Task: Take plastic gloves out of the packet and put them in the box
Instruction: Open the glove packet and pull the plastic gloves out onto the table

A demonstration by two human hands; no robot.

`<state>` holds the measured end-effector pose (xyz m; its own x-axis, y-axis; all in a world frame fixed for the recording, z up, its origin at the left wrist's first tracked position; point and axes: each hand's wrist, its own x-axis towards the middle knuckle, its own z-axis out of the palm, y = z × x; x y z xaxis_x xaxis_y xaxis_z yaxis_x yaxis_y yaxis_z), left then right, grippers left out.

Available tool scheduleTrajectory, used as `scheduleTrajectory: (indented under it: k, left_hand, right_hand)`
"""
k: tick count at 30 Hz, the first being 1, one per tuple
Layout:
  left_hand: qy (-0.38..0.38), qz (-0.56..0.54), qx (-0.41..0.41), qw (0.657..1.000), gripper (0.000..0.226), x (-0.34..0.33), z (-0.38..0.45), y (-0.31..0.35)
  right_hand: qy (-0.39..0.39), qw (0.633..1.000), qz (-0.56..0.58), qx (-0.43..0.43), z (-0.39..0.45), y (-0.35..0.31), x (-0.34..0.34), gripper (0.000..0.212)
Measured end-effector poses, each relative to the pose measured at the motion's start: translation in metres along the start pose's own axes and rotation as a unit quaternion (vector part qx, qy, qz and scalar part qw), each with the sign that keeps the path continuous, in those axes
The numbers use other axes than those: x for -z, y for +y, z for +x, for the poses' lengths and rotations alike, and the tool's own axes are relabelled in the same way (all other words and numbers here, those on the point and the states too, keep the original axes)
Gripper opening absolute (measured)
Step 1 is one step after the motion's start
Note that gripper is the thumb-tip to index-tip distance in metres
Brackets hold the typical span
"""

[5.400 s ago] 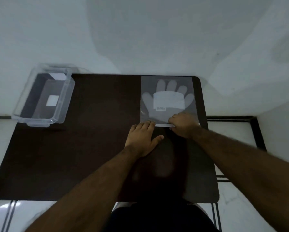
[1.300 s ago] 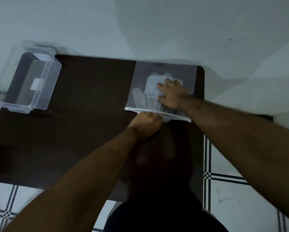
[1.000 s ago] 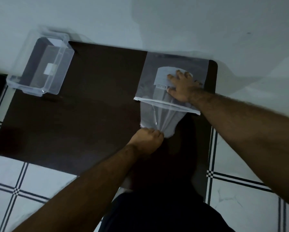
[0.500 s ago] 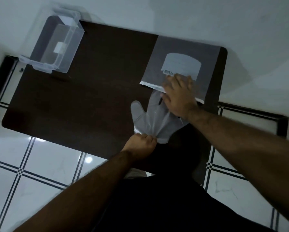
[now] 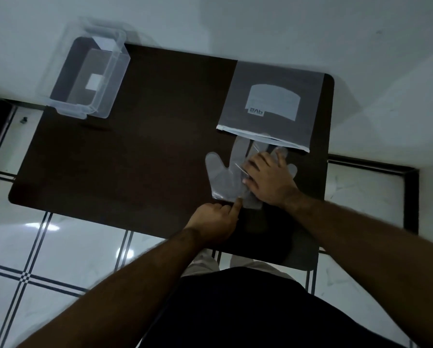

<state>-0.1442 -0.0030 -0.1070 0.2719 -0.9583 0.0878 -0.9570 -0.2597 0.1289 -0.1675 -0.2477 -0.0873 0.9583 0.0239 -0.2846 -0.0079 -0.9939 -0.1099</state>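
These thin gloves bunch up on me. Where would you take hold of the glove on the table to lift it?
Probably at the cuff end of the plastic glove, coming from the near table edge. It lies flat, cuff toward the person, fingers by the packet; the left hand already touches there while the right hand presses on it.

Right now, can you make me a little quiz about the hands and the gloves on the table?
1. True or false: the clear box already has gloves in it.
2. Which hand lies flat on the gloves? A) left hand B) right hand
3. Fill in: the gloves lie on the table just outside the open end of the ____.

Key:
1. False; only a white label shows inside.
2. B; the right hand presses them, while the left hand touches their cuff edge with a fingertip.
3. packet
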Motion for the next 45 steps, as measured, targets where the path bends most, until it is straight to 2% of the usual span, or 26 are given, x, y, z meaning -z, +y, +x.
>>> scheduleTrajectory:
  k: [3, 11, 17, 23, 30, 33, 38, 45]
  left_hand:
    - [0.005, -0.005, 0.003, 1.000, 0.058, 0.007, -0.019, -0.005]
    - [-0.058, -0.044, 0.026, 0.997, 0.062, 0.021, -0.066, -0.018]
    - [-0.132, -0.037, 0.040, 0.990, 0.062, 0.025, -0.062, -0.018]
    - [-0.188, -0.039, 0.063, 0.979, 0.063, 0.030, -0.047, -0.016]
    - [-0.188, -0.063, 0.110, 0.974, 0.065, 0.027, -0.029, -0.023]
    - [-0.183, -0.084, 0.153, 0.968, 0.063, 0.027, -0.021, -0.027]
    - [-0.143, -0.122, 0.234, 0.954, 0.052, 0.025, -0.015, -0.031]
    - [-0.103, -0.160, 0.304, 0.933, 0.031, 0.027, -0.016, -0.036]
  right_hand:
    - [-0.009, 1.000, -0.011, 0.001, -0.003, -0.005, 0.004, 0.052]
    - [-0.052, 0.997, -0.055, 0.015, -0.016, -0.015, 0.000, 0.053]
    - [-0.062, 0.996, -0.057, -0.027, -0.009, -0.017, 0.006, 0.064]
    - [-0.061, 0.994, -0.062, -0.072, -0.006, -0.005, 0.007, 0.060]
    - [-0.044, 0.993, -0.021, -0.107, -0.013, -0.004, 0.007, 0.056]
    - [-0.014, 0.997, 0.013, -0.080, -0.015, -0.011, 0.007, 0.057]
    - [-0.004, 0.999, 0.042, 0.023, -0.012, -0.051, 0.004, 0.048]
    - [0.048, 0.996, 0.070, 0.001, 0.000, -0.088, -0.015, 0.035]
